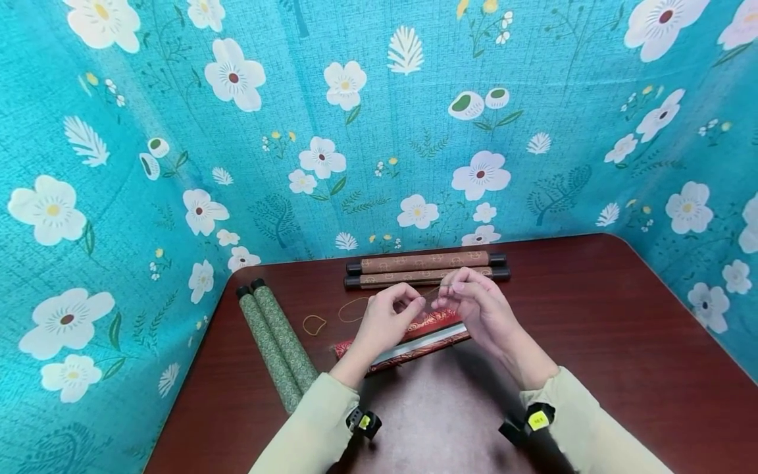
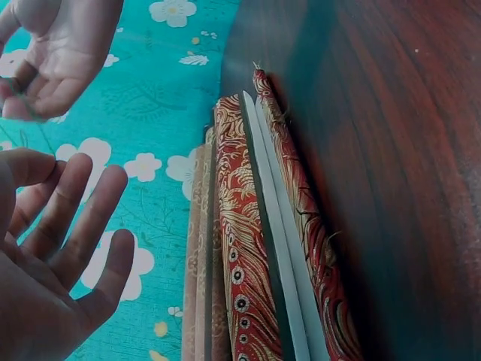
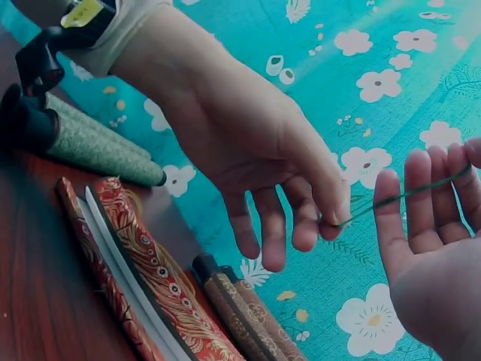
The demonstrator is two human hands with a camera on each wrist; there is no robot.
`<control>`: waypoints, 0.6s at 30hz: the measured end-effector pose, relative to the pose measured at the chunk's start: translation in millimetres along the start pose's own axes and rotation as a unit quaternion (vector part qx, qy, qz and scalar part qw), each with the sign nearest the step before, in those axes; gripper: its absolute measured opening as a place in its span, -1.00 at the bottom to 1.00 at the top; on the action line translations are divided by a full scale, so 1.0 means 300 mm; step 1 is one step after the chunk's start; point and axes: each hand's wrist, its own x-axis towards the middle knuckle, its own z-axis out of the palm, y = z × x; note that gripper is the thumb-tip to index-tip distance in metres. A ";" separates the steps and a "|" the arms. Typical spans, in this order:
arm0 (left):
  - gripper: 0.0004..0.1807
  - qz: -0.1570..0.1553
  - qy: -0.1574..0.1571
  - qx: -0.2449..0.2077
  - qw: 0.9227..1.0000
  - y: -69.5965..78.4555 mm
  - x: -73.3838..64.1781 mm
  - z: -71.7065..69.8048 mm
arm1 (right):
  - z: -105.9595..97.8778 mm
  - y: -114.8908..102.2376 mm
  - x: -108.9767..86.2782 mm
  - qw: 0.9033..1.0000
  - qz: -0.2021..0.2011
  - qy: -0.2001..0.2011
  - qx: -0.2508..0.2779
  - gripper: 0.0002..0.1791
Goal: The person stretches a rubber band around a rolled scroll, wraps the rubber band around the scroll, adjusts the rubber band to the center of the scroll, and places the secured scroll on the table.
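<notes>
My left hand (image 1: 387,319) pinches one end of a thin rubber band (image 3: 406,194) between thumb and forefinger. The band stretches taut across to my right hand (image 1: 480,306), whose thumb and fingers hold the other end. In the right wrist view it looks green and runs over the fingers of my right hand (image 3: 432,256). Below both hands lies a red-and-gold brocade scroll (image 2: 244,210), rolled from two sides with a white strip between the rolls. My left forearm partly hides it in the head view.
Two green patterned scrolls (image 1: 275,345) lie side by side at the left. Two brown scrolls (image 1: 423,263) with black ends lie at the back. Loose on the dark red table (image 1: 616,329) is a small rubber band loop (image 1: 314,324). A flowered turquoise cloth (image 1: 367,131) surrounds the table.
</notes>
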 end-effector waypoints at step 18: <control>-0.89 0.054 0.081 0.027 0.995 0.075 0.055 -0.070 | -0.044 0.021 -0.031 0.989 0.077 -0.121 -0.042 -0.54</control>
